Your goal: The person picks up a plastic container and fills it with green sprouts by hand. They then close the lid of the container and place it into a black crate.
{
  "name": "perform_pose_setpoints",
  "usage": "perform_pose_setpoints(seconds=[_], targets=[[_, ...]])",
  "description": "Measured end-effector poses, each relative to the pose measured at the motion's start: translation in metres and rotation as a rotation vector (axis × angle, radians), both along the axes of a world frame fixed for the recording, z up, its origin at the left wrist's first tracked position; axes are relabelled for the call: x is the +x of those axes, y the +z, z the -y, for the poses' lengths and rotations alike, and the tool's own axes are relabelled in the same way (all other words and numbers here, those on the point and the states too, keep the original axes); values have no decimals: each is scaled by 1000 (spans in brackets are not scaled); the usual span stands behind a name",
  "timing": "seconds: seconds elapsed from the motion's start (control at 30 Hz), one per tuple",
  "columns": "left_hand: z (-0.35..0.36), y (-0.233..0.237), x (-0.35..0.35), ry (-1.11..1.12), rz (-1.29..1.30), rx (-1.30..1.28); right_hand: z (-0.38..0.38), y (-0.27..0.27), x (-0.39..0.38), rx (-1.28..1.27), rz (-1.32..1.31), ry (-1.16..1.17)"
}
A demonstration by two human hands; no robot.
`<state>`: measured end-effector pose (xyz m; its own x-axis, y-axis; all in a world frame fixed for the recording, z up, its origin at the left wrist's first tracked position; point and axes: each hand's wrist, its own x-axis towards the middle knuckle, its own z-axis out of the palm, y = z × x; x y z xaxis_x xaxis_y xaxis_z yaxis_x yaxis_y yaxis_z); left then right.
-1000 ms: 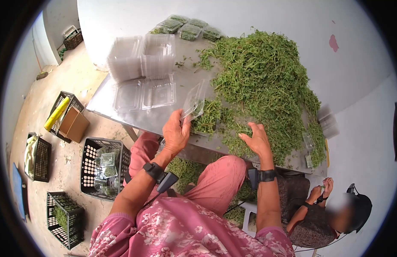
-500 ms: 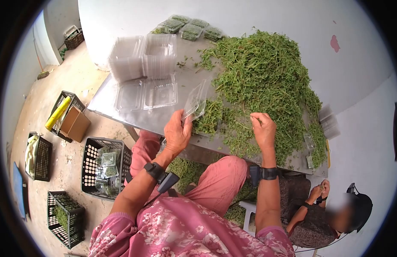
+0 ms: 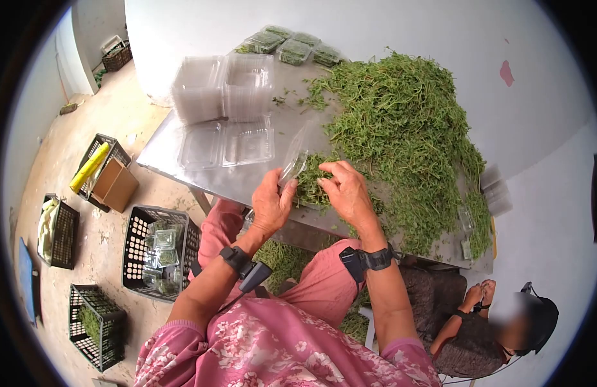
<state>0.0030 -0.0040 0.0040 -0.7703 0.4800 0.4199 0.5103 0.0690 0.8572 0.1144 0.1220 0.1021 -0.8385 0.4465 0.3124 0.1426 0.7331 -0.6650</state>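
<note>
My left hand (image 3: 273,201) is closed on the near edge of a clear plastic clamshell box (image 3: 294,155), its lid tilted up above the table. Fingers and thumb of my right hand (image 3: 347,193) pinch at green leafy sprigs (image 3: 314,182) just right of the box. How many stems lie between those fingertips is hidden. Behind and to the right rises a large heap of the same greens (image 3: 401,116). Left of the box, an open clear clamshell (image 3: 248,143) lies flat before a tall stack of nested empties (image 3: 248,87).
Filled boxes (image 3: 293,51) sit at the table's (image 3: 160,151) far edge. Below left, a black crate (image 3: 136,251) holds packed boxes; more crates (image 3: 95,329) stand on the floor. A co-worker (image 3: 466,322) sits at the right, beside more stacked containers (image 3: 496,192).
My right hand has moved left from the heap's near edge to the sprigs beside the box. My left hand keeps its hold on the box, its lid tilted slightly differently.
</note>
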Motion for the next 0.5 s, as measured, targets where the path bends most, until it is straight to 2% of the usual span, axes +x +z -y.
perform_pose_setpoints(seconds=[0.07,0.17,0.27,0.37,0.47,0.5], targets=[[-1,-2,0,5,-5,18,-12,-9,3,107,10,-17],[-1,3,2,-26,80,7,-7,-4,2,56,10,-3],[-4,-2,1,43,-65,56,1,-8,-5,143,-8,26],[-5,-6,1,38,-42,64,8,-12,-13,155,-24,103],[-7,-11,1,49,-52,76,10,-19,-18,163,171,118],[-7,-11,1,38,-17,59,8,-24,-21,155,144,130]])
